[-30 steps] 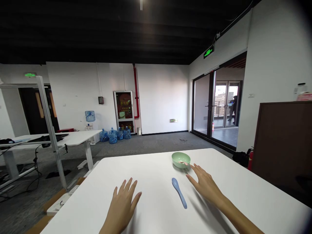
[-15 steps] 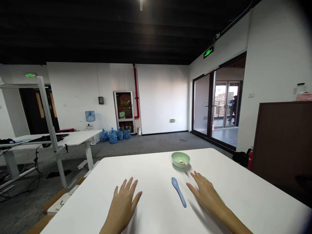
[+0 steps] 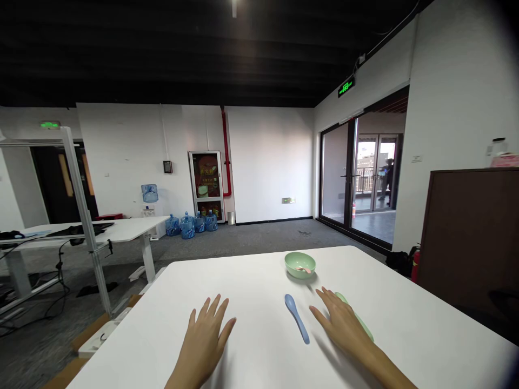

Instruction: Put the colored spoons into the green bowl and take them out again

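Observation:
My left hand (image 3: 207, 335) hovers over the left part of the white table (image 3: 251, 292), fingers spread and holding nothing. My right hand (image 3: 338, 319) is open too, between a blue spoon (image 3: 297, 319) on its left and a green spoon (image 3: 359, 319) on its right. The hand partly hides the green spoon. Beyond the right hand stands a green bowl (image 3: 299, 265) near the table's far edge. A small pinkish piece (image 3: 304, 269), perhaps a spoon's end, shows inside the bowl.
Another white table (image 3: 133, 229) with a metal frame post (image 3: 83, 205) stands to the left. Blue water jugs (image 3: 187, 226) sit on the floor by the far wall. A dark brown cabinet (image 3: 470, 237) is at the right, near glass doors (image 3: 357, 183).
My right hand has shifted slightly, so more of the green spoon shows beside it. The left hand stays nearly still. Bowl and blue spoon remain in place.

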Demonstrator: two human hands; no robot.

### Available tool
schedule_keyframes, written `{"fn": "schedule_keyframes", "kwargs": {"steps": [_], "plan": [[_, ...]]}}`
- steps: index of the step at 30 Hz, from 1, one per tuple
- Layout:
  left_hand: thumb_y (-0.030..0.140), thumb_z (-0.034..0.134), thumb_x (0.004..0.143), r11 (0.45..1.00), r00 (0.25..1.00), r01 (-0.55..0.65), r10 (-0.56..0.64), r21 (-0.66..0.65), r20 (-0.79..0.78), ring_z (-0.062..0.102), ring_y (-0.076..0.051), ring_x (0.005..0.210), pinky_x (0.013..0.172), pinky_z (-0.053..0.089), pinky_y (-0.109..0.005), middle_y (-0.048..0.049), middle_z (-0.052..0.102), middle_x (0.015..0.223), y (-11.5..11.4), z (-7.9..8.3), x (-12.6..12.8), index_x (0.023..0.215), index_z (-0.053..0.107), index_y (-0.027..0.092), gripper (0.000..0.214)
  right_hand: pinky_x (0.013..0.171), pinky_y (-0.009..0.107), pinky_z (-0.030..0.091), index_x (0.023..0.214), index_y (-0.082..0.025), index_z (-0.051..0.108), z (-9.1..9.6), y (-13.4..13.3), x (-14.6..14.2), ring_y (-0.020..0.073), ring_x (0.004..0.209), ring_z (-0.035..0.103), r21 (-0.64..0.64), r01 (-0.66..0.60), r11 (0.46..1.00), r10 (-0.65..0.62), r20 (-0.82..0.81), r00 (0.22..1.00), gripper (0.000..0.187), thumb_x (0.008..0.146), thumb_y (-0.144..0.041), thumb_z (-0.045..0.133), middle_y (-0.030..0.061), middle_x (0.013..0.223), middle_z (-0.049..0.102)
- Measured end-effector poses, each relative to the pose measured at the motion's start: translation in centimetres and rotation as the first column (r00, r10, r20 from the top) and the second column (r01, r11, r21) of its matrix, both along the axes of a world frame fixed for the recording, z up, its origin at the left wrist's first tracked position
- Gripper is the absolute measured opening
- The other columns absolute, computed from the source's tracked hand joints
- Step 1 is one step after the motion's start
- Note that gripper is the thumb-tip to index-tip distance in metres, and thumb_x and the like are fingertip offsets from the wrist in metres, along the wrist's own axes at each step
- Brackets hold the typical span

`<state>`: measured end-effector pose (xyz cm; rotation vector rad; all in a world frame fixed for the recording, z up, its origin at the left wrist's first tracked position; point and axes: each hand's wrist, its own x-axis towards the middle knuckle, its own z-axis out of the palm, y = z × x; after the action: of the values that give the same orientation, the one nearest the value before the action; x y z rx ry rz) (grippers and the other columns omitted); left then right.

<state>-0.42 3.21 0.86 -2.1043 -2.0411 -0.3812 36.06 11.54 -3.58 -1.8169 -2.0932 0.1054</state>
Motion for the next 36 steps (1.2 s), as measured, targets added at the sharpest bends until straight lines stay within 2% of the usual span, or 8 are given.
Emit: {"fn": "schedule_keyframes", "kwargs": {"steps": [14, 18, 23, 25, 28, 33, 36], "plan": [[0.049, 0.036, 0.105, 1.0, 1.0, -0.006, 0.005, -0.019, -0.01, 0.041, -0.036, 0.154, 0.122, 0.038, -0.063, -0.01, 0.049, 0.164, -0.1, 0.0, 0.2, 0.152, 0.054, 0.026, 0.055, 0.124, 0.051, 0.035, 0.154, -0.013, 0.054, -0.7, 0.5, 0.1, 0.0345, 0.153, 0.041, 0.067, -0.022, 0.998, 0.024, -0.023, 0.999, 0.069, 0.102, -0.055, 0.038, 0.0148, 0.161, 0.05], [0.048, 0.036, 0.105, 1.0, 1.0, -0.001, 0.001, -0.015, -0.01, 0.041, -0.036, 0.154, 0.122, 0.038, -0.064, -0.0099, 0.049, 0.164, 0.1, 0.0, 0.1, 0.152, 0.053, 0.026, 0.055, 0.119, 0.048, 0.039, 0.147, -0.014, 0.061, 0.2, 1.8, 0.1, 0.0343, 0.146, 0.05, 0.114, -0.033, 0.993, 0.038, -0.036, 0.999, 0.063, 0.103, -0.053, 0.038, 0.0162, 0.154, 0.058], [0.05, 0.038, 0.104, 1.0, 1.0, 0.01, -0.01, 0.006, -0.004, 0.041, -0.036, 0.153, 0.121, 0.039, -0.064, -0.01, 0.051, 0.163, 0.3, -0.3, -0.1, 0.151, 0.054, 0.027, 0.055, 0.102, 0.041, 0.046, 0.136, -0.02, 0.067, 3.4, 5.4, -0.3, 0.0312, 0.125, 0.062, 0.169, -0.005, 0.986, 0.005, 0.001, 1.0, 0.05, 0.105, -0.046, 0.038, 0.0142, 0.133, 0.07], [0.05, 0.037, 0.104, 1.0, 1.0, 0.006, -0.006, -0.001, -0.007, 0.041, -0.036, 0.154, 0.121, 0.039, -0.064, -0.0097, 0.05, 0.163, 0.4, -0.4, -0.2, 0.151, 0.054, 0.027, 0.055, 0.098, 0.04, 0.046, 0.125, -0.017, 0.072, 4.7, 7.5, -0.5, 0.0325, 0.121, 0.062, 0.17, 0.048, 0.984, -0.058, 0.052, 0.997, 0.049, 0.105, -0.046, 0.038, 0.0172, 0.125, 0.072], [0.05, 0.037, 0.104, 1.0, 1.0, 0.005, -0.005, -0.002, -0.003, 0.041, -0.036, 0.153, 0.121, 0.039, -0.064, -0.0094, 0.05, 0.163, 0.5, -0.5, -0.3, 0.151, 0.054, 0.027, 0.055, 0.097, 0.04, 0.046, 0.121, -0.012, 0.073, 6.1, 10.7, -1.0, 0.0346, 0.124, 0.06, 0.132, 0.101, 0.986, -0.113, 0.093, 0.989, 0.05, 0.104, -0.046, 0.04, 0.0217, 0.126, 0.07], [0.049, 0.038, 0.104, 1.0, 1.0, 0.002, -0.003, -0.017, -0.002, 0.041, -0.035, 0.154, 0.121, 0.039, -0.063, -0.0088, 0.05, 0.164, 0.5, -0.5, -0.2, 0.152, 0.054, 0.028, 0.054, 0.092, 0.035, 0.047, 0.109, -0.011, 0.076, 6.5, 15.3, -1.7, 0.0325, 0.12, 0.065, 0.002, 0.151, 0.988, -0.151, 0.096, 0.984, 0.038, 0.098, -0.039, 0.053, 0.0221, 0.121, 0.073], [0.05, 0.036, 0.104, 0.999, 1.0, -0.003, 0.003, -0.039, -0.006, 0.04, -0.035, 0.154, 0.122, 0.038, -0.062, -0.0083, 0.049, 0.164, 0.6, -0.6, -0.1, 0.152, 0.053, 0.028, 0.055, 0.089, 0.034, 0.049, 0.114, -0.01, 0.074, 5.9, 17.2, -2.1, 0.0316, 0.117, 0.068, -0.074, 0.19, 0.979, -0.184, 0.08, 0.98, 0.038, 0.092, -0.039, 0.063, 0.0222, 0.123, 0.074]]}}
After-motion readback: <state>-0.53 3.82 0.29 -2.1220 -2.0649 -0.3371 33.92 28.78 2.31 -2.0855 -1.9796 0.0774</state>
